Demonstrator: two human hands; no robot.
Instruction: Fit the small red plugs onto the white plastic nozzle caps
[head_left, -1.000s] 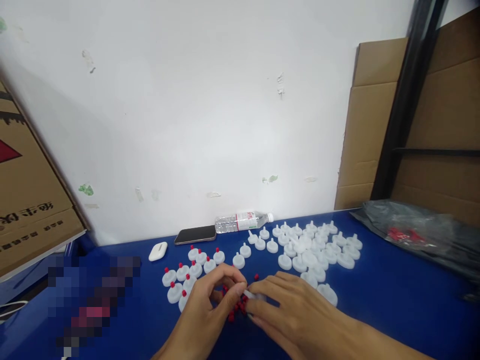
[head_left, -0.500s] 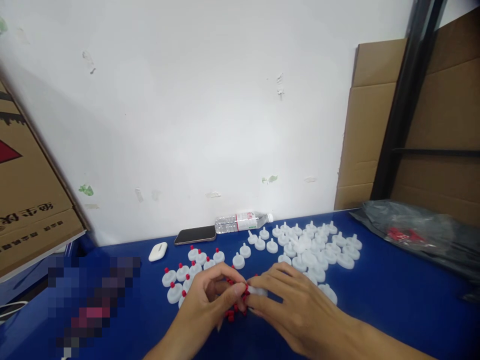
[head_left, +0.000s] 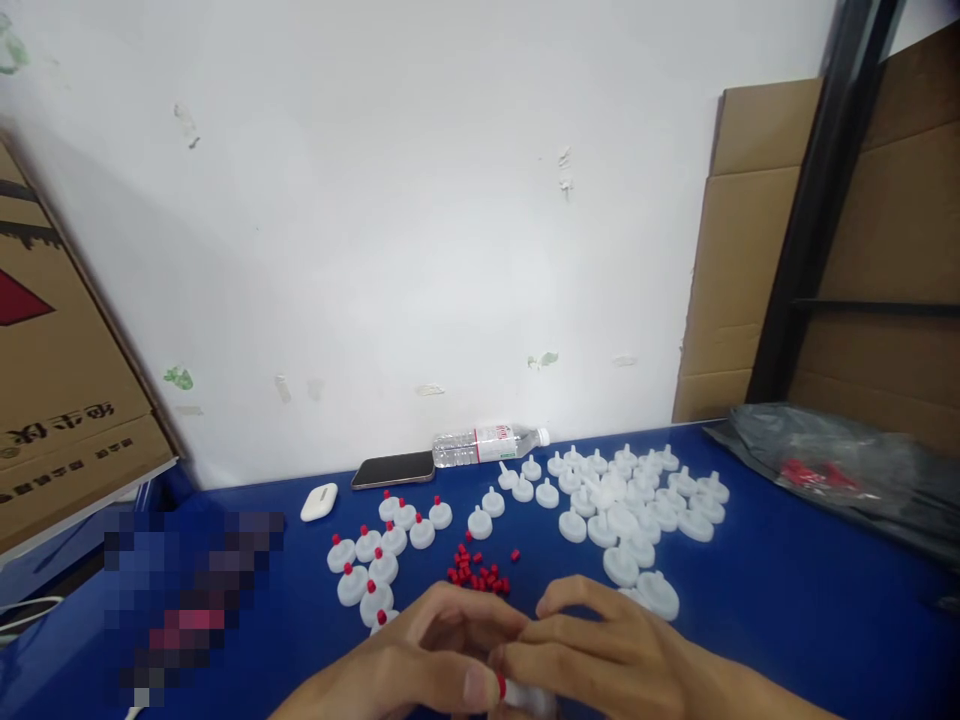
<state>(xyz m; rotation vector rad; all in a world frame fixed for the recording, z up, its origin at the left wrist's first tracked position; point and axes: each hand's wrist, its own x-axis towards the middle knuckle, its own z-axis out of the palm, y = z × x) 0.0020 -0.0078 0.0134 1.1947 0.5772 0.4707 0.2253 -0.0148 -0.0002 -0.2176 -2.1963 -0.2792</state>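
Note:
Low at the front edge, my left hand (head_left: 431, 655) pinches a small red cap (head_left: 501, 686) between thumb and fingers. The cap sits at the nozzle end of a white plastic nozzle lid (head_left: 531, 698), which my right hand (head_left: 600, 650) grips, its fingers wrapped over it. Part of that lid is hidden by my fingers. Just beyond my hands lies a loose pile of small red caps (head_left: 480, 578). White lids with red tips (head_left: 376, 603) stand in a group to the left. Many plain white lids (head_left: 622, 520) are heaped to the right.
A phone (head_left: 394, 470), a white earbud case (head_left: 319, 502) and a lying water bottle (head_left: 491, 445) are along the wall. A grey plastic bag (head_left: 787, 440) with red pieces rests at right. Cardboard (head_left: 739, 250) leans behind; a printed carton (head_left: 67, 380) stands left.
Both hands have drawn back and down towards the front edge with the white lid and red cap. The pile of red caps, partly covered before, now shows.

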